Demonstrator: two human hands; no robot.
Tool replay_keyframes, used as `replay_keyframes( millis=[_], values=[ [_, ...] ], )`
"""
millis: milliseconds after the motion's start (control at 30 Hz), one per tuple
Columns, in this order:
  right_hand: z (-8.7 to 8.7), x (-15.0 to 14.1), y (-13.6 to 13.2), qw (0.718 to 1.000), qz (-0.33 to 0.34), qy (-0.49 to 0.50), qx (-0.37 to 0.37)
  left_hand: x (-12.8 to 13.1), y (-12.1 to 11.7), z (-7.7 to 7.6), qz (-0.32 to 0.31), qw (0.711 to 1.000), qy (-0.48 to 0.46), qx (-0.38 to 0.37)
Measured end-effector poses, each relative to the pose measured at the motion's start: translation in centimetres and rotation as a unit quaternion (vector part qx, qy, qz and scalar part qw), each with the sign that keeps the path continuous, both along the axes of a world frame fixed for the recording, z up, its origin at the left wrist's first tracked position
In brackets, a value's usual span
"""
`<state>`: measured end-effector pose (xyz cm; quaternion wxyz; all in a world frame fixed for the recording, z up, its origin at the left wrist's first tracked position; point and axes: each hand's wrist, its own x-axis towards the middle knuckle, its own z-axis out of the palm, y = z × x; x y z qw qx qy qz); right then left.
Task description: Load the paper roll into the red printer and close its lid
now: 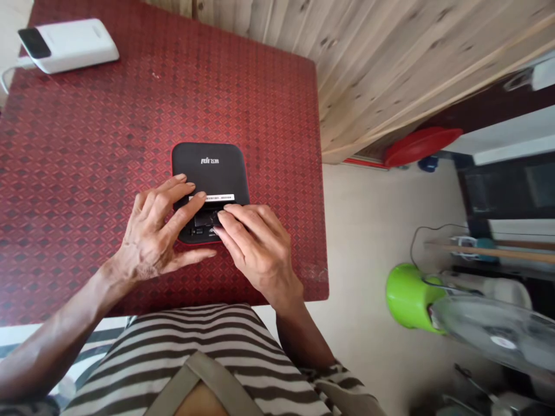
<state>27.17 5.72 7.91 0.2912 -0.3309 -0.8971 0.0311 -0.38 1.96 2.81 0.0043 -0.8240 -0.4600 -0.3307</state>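
Closest to the camera, a striped shirt (173,370) with a tan strap (217,384) fills the bottom of the view, and both forearms reach forward from it. The left hand (158,231) is spread wide, with its index and middle fingertips (191,196) resting on a flat black electronic device (210,167) with rounded corners and a thin red edge. Its thumb stretches out low, just beside the device's lower edge. The right hand (255,245) has its fingers held close together, their tips (223,212) on a dark rectangular recess (206,218) near the device's lower edge; whether they pinch anything there, I cannot tell. A white label strip (212,197) runs just above that recess.

The device lies flat near the middle of a red patterned table cover (260,115). A white power bank (67,46) with a cable (6,78) sits at the table's far corner. Beyond the table edge are a wooden plank wall (390,69) and a round red plastic lid (420,145). To the right, on a pale floor (368,231), stand a green plastic object (407,297) and an electric fan (489,335).
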Motion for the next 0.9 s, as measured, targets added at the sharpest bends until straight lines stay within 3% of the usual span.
replay_keyframes(
  millis=[300, 533, 667, 900],
  values=[
    [-1.0, 0.3, 0.5, 0.998, -0.012, 0.059, -0.005, 0.1, -0.4, 0.3, 0.026, 1.0, 0.002, -0.005],
    [-0.7, 0.9, 0.5, 0.992, -0.043, 0.119, 0.009, 0.7, -0.8, -1.5, 0.035, 0.999, -0.031, 0.028],
    [-2.0, 1.7, 0.2, 0.988, -0.088, 0.127, -0.021, 0.3, -2.7, -2.2, 0.086, 0.993, -0.059, 0.062],
    [-4.3, 1.7, 0.4, 0.984, -0.107, 0.134, -0.054, -0.2, -4.5, -3.2, 0.119, 0.99, -0.054, 0.045]
  ],
)
